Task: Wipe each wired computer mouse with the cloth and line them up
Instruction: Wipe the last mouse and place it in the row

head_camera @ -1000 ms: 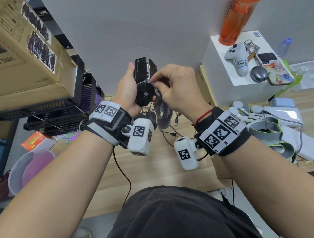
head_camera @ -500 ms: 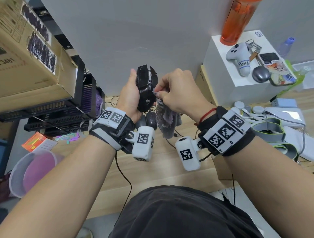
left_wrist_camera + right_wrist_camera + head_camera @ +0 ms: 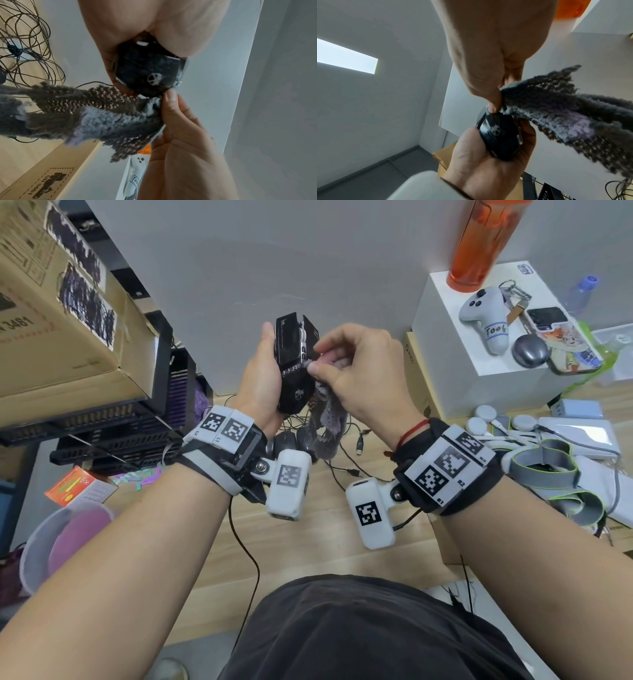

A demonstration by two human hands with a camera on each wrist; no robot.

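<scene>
**Both hands busy with one black mouse held above the desk**

Head view: the left hand (image 3: 262,378) is wrapped around a black mouse (image 3: 294,364), holding it upright in the air over the wooden desk (image 3: 308,529), thumb along its left edge. The right hand (image 3: 359,374) pinches a grey cloth (image 3: 325,422) between thumb and curled fingers and presses it against the mouse's right side; the rest of the cloth hangs down. Under the hands, more dark mice (image 3: 291,441) and tangled cables (image 3: 346,470) lie on the desk. A grey wall stands behind. To the left are a cardboard box (image 3: 68,330) and black trays (image 3: 113,436); to the right, a white box (image 3: 479,371) carries an orange bottle (image 3: 479,244) and a white controller (image 3: 486,316).

Left wrist view: the palm and fingers cup the mouse (image 3: 149,74), its white logo showing. The right thumb tip (image 3: 169,96) holds the cloth (image 3: 102,115) at the mouse's lower edge. Looped cables (image 3: 29,44) lie on the desk behind.

Right wrist view: the thumb (image 3: 491,102) clamps the cloth (image 3: 565,108) onto the top of the mouse (image 3: 500,135), which sits in the left hand (image 3: 479,169). Grey walls fill the background.
</scene>
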